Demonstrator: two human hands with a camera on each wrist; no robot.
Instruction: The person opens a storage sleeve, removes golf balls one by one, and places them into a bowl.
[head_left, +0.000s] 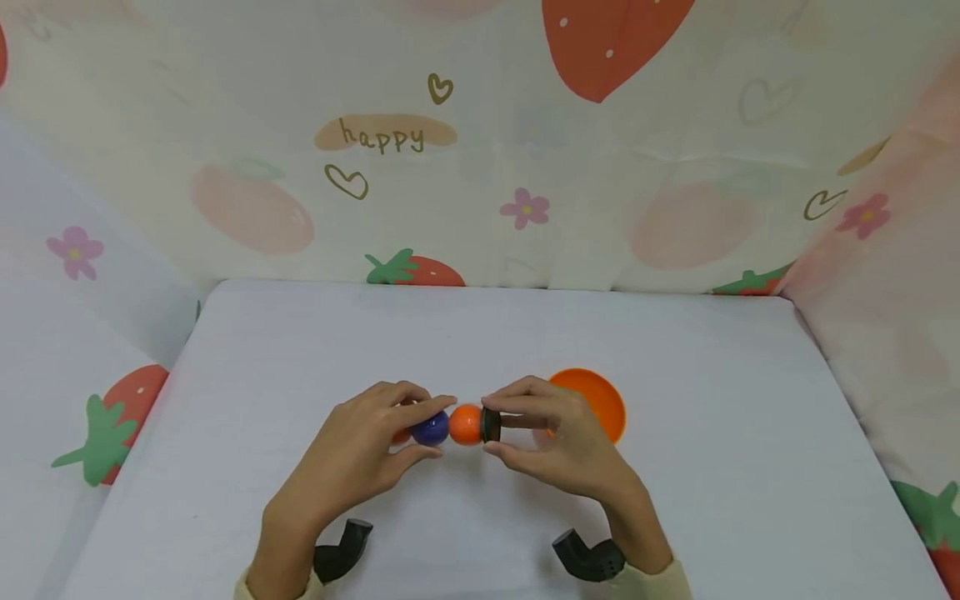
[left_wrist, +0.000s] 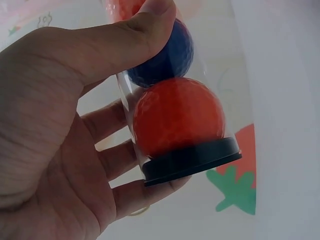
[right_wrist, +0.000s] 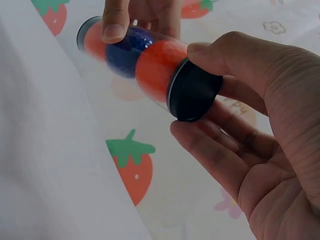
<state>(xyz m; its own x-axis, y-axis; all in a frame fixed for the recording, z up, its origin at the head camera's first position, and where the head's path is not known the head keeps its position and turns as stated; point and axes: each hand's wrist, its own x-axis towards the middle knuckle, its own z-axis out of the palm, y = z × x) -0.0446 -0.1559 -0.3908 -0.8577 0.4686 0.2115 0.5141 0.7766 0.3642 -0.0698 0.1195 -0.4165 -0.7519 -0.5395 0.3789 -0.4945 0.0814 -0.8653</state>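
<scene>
A clear tube point(right_wrist: 165, 104) holds dimpled golf balls in a row: an orange ball point(head_left: 465, 425), a blue ball point(head_left: 431, 429) and another orange ball point(right_wrist: 95, 42). My left hand point(head_left: 367, 437) grips the tube around the blue ball, its thumb lying across the wall in the left wrist view. At the other end, my right hand point(head_left: 562, 433) pinches the black cap point(right_wrist: 195, 92) between thumb and fingers. The cap sits on the tube's end. A dark rim point(right_wrist: 82, 35) shows at the far end. Both hands hold the tube sideways above the table.
An orange dish point(head_left: 600, 400) stands on the white table point(head_left: 480, 333), partly behind my right hand. Black wrist devices point(head_left: 588, 558) are worn at both wrists. Strawberry-printed cloth point(head_left: 480, 167) hangs behind the table and along its sides.
</scene>
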